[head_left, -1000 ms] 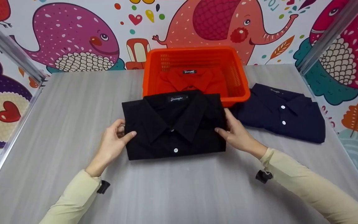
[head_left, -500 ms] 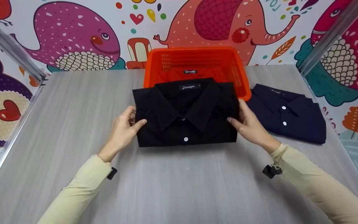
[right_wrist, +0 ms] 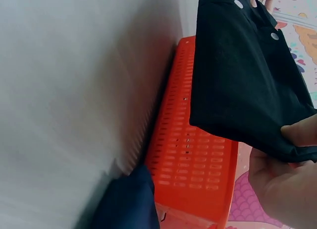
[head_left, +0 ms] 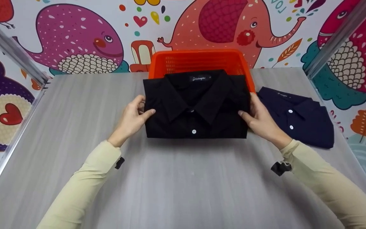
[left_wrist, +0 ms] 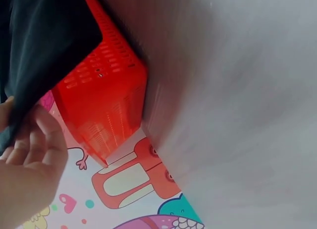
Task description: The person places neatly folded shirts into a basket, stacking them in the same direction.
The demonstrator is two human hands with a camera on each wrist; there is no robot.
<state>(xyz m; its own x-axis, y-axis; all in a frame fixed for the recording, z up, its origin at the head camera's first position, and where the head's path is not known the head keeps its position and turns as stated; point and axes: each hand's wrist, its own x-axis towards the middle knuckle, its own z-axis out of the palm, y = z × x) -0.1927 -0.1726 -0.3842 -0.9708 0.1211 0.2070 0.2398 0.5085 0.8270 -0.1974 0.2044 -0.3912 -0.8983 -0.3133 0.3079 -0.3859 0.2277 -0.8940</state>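
Note:
A folded black shirt [head_left: 183,124] with a pointed collar and a white button hangs in the air at the front of an orange plastic basket [head_left: 199,55]. My left hand [head_left: 131,117] grips its left edge, thumb on top and fingers beneath. At the opposite edge my right hand [head_left: 262,121] pinches the cloth the same way. Both wrist views show the shirt [right_wrist: 237,75] raised above the table, overlapping the basket's slotted front wall [right_wrist: 193,159]. From the head view the shirt covers most of the basket's opening and hides what lies inside.
To the right of the basket a folded navy shirt [head_left: 300,124] with white buttons lies on the grey wood-grain table [head_left: 183,184]. Behind the basket stands a wall [head_left: 145,28] printed with cartoon animals. Metal posts [head_left: 342,38] rise at the table's back corners.
Both hands have carried the black shirt away from me and slightly right, over the basket's front. The red shirt seen earlier inside the basket is now hidden behind it.

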